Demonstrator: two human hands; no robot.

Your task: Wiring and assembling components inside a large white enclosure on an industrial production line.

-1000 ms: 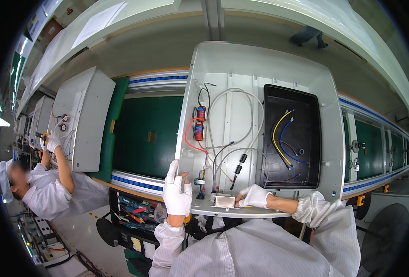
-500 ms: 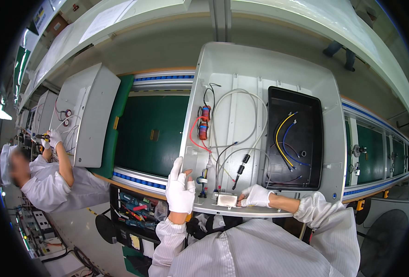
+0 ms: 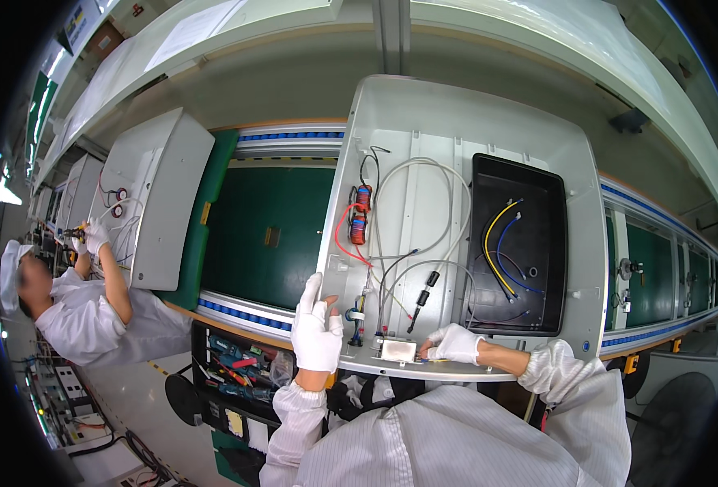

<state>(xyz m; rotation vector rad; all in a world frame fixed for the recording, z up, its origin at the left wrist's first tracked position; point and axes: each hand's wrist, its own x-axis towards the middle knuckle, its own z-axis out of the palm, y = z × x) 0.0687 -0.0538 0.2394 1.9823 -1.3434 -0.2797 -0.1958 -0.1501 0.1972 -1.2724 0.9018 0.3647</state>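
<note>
A large light-grey housing (image 3: 584, 243) lies open in front of me. My left hand (image 3: 317, 334), in a white glove with bare fingertips, rests at its near left edge, index finger stretched out and thumb apart, holding nothing. At the near wall sits a small silver metal box (image 3: 399, 351). Right beside its right end is my right hand (image 3: 454, 344), gloved, with the fingers bent together; what they pinch is hidden. Wires (image 3: 358, 312) with a blue part run down just right of my left hand. Two red-wound coils (image 3: 360, 227) lie farther up the left side.
A black tray (image 3: 517, 322) inside the housing holds a yellow cable (image 3: 494, 235) and blue cables. A grey cable loop (image 3: 466, 191) and a black inline connector (image 3: 426, 290) lie beside it. At left, a co-worker (image 3: 91, 316) works at another housing (image 3: 168, 203). A tool box (image 3: 241, 373) stands below the line.
My hands stay in nearly the same places, the right fingers shifting very slightly by the metal box. In the background at upper right, a walking person's legs have mostly passed out of sight.
</note>
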